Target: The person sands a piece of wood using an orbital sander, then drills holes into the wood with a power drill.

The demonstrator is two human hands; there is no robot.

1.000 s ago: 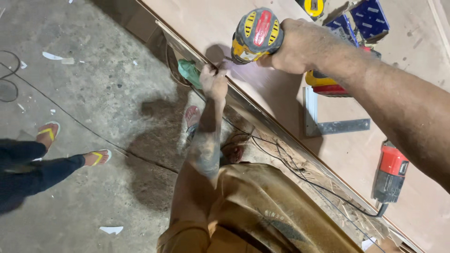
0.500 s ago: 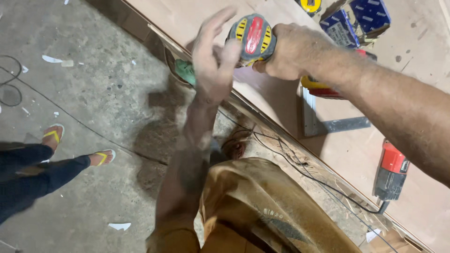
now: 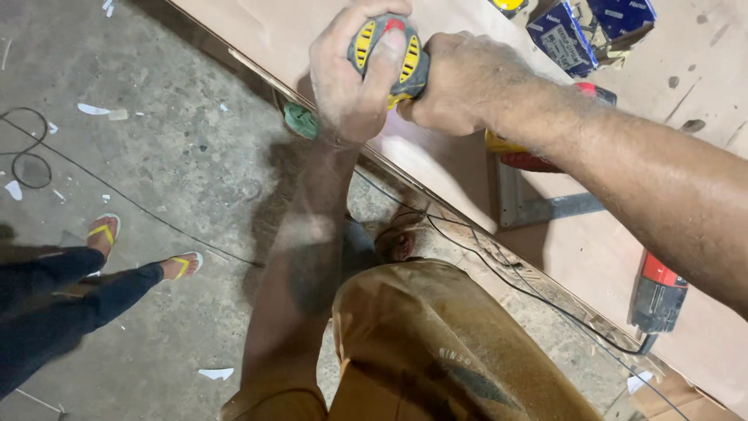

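A yellow, grey and red cordless drill (image 3: 389, 51) points down at the front edge of a large plywood board (image 3: 460, 168). My right hand (image 3: 460, 82) grips its handle from the right. My left hand (image 3: 351, 74) lies over the back of the drill body, palm pressed on it with fingers wrapped round. The drill's bit and tip are hidden under my hands.
On the board lie a metal square (image 3: 538, 206), a red corded power tool (image 3: 658, 292) and blue boxes (image 3: 592, 23). A black cable (image 3: 499, 277) runs along the board's edge. Another person's legs in yellow sandals (image 3: 101, 257) stand on the concrete floor at left.
My left hand left the board's edge, rose and came down onto the back of the drill. The drill shifted slightly left. The view drifted a little.
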